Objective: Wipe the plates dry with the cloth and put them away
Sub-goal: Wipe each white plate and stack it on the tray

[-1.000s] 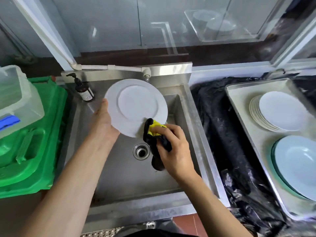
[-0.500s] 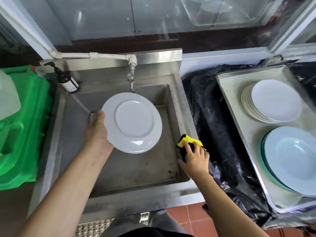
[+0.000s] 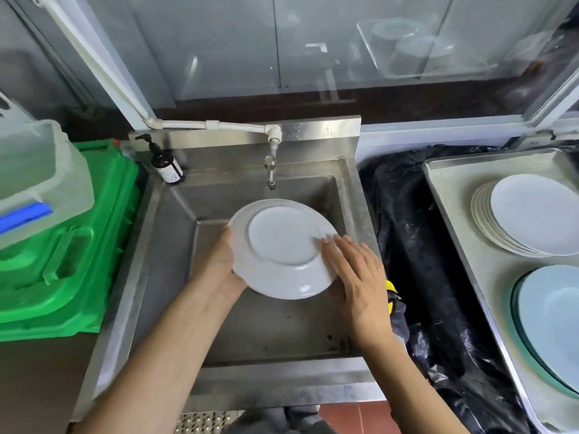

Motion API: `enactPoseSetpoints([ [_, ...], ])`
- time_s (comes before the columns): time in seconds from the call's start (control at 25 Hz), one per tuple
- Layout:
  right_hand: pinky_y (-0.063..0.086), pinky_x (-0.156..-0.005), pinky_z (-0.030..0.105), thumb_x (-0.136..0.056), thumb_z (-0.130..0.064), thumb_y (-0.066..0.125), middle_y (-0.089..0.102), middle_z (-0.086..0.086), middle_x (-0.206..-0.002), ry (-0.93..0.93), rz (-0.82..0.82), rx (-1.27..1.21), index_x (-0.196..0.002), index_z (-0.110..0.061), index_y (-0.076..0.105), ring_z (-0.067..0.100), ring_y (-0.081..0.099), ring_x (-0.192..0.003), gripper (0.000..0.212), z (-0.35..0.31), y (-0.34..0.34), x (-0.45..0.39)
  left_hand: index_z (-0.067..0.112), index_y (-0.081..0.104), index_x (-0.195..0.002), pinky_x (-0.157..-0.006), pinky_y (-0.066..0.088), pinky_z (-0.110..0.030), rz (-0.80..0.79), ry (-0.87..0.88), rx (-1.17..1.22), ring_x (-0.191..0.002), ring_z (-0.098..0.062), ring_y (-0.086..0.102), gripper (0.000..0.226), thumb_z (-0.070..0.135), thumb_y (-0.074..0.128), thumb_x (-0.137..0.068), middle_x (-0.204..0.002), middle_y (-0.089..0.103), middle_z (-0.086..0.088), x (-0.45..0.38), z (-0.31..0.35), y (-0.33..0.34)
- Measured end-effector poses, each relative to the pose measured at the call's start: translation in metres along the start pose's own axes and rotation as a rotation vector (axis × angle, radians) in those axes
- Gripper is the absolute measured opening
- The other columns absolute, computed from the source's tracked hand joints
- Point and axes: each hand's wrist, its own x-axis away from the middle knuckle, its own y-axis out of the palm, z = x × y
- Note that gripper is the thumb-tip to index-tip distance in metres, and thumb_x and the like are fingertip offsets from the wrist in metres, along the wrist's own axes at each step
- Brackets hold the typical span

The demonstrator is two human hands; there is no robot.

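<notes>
A white plate [image 3: 282,245] hangs over the steel sink [image 3: 175,245], its underside facing me. My left hand [image 3: 219,264] grips its left rim. My right hand [image 3: 357,274] lies with straight fingers on the plate's right rim and underside. The yellow and dark cloth [image 3: 393,296] rests on the sink's right edge, just beside my right wrist, mostly hidden by the hand. On the tray [image 3: 451,189] at the right sit a stack of white plates [image 3: 526,214] and a stack of pale blue plates [image 3: 551,324].
A tap [image 3: 271,173] juts over the sink's back. A brown pump bottle [image 3: 166,166] stands at the back left corner. Green crates [image 3: 62,245] with a clear plastic box [image 3: 34,170] on top fill the left. Black plastic sheeting [image 3: 413,233] covers the counter between sink and tray.
My right hand set the cloth on the sink's right edge and let it go, then came back onto the plate's right rim. The plate has been flipped, underside facing me.
</notes>
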Motion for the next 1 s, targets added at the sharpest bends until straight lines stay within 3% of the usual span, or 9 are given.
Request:
enactPoseSetpoints([
  [0.08,0.033,-0.117,0.047,-0.101,-0.021,0.057,0.059,0.004,-0.145,-0.057,0.046,0.002,-0.143,-0.013,0.059,0.022,0.053,-0.137,0.042,-0.005,-0.011,-0.008,0.022,0.081,-0.069,-0.052,0.059,-0.024,-0.012,0.001,-0.001,-0.064,-0.007,0.073,0.048,0.022,0.048,-0.104,-0.073,0.077,0.006,0.006,0.006,-0.004],
  [0.16,0.036,-0.114,0.048,-0.106,-0.026,0.046,0.065,0.001,-0.137,-0.096,0.062,0.023,-0.135,-0.011,0.065,0.019,0.062,-0.125,0.038,-0.010,-0.021,-0.018,0.015,0.072,-0.080,-0.049,0.058,-0.027,0.074,-0.104,0.084,-0.056,-0.011,0.071,0.035,0.021,0.049,-0.105,-0.065,0.074,0.001,0.010,0.011,-0.012],
  [0.28,0.045,-0.096,0.038,-0.105,-0.027,0.047,0.072,-0.001,-0.106,-0.086,0.044,-0.033,-0.120,-0.013,0.071,0.022,0.067,-0.095,0.032,-0.025,-0.028,-0.033,0.008,0.059,-0.101,-0.074,0.057,-0.051,0.115,-0.221,0.146,-0.087,-0.032,0.070,0.026,0.030,0.045,-0.106,-0.097,0.071,-0.017,0.011,0.015,-0.031],
  [0.44,0.048,-0.065,0.033,-0.102,-0.044,0.054,0.065,-0.016,-0.081,0.347,0.029,-0.297,-0.094,-0.037,0.065,0.009,0.057,-0.073,0.015,-0.048,-0.031,-0.039,0.023,0.064,-0.119,-0.103,0.047,-0.054,0.108,-0.175,-0.143,-0.122,-0.031,0.052,0.036,0.045,0.040,-0.105,-0.127,0.052,-0.006,0.011,0.014,-0.052],
  [0.52,0.049,-0.059,0.036,-0.099,-0.045,0.062,0.064,-0.011,-0.073,0.494,0.055,-0.386,-0.085,-0.039,0.061,0.012,0.058,-0.067,0.015,-0.054,-0.030,-0.039,0.026,0.063,-0.121,-0.101,0.045,-0.049,0.075,-0.112,-0.179,-0.114,-0.023,0.054,0.033,0.045,0.042,-0.104,-0.120,0.054,0.002,0.012,0.012,-0.056],
  [0.64,0.055,-0.060,0.048,-0.097,-0.043,0.065,0.064,0.008,-0.066,0.653,0.068,-0.412,-0.095,-0.033,0.066,0.030,0.060,-0.065,0.010,-0.059,-0.030,-0.040,0.028,0.063,-0.101,-0.079,0.043,-0.040,0.023,-0.140,-0.165,-0.087,-0.013,0.054,0.021,0.041,0.046,-0.102,-0.095,0.060,0.012,0.012,0.007,-0.057],
  [0.76,0.057,-0.071,0.043,-0.101,-0.040,0.058,0.071,0.001,-0.075,0.807,0.112,-0.430,-0.101,-0.027,0.070,0.020,0.067,-0.076,0.018,-0.058,-0.033,-0.034,0.026,0.066,-0.093,-0.067,0.047,-0.035,-0.045,-0.155,-0.167,-0.083,-0.013,0.062,0.021,0.034,0.049,-0.101,-0.072,0.073,0.015,0.013,0.003,-0.055],
  [0.88,0.052,-0.073,0.030,-0.105,-0.029,0.047,0.072,-0.011,-0.087,0.882,0.151,-0.475,-0.097,-0.023,0.071,0.003,0.065,-0.085,0.026,-0.050,-0.043,-0.029,0.022,0.069,-0.098,-0.067,0.051,-0.036,-0.110,-0.118,-0.181,-0.085,-0.015,0.066,0.019,0.029,0.051,-0.099,-0.068,0.074,0.019,0.014,0.000,-0.046],
  [1.0,0.051,-0.066,0.029,-0.103,-0.024,0.046,0.071,-0.002,-0.081,0.939,0.215,-0.525,-0.091,-0.016,0.073,0.005,0.061,-0.072,0.031,-0.036,-0.058,-0.023,0.021,0.069,-0.096,-0.083,0.056,-0.046,-0.144,-0.102,-0.245,-0.086,-0.018,0.066,0.016,0.028,0.055,-0.097,-0.070,0.075,0.015,0.020,-0.004,-0.021],
])
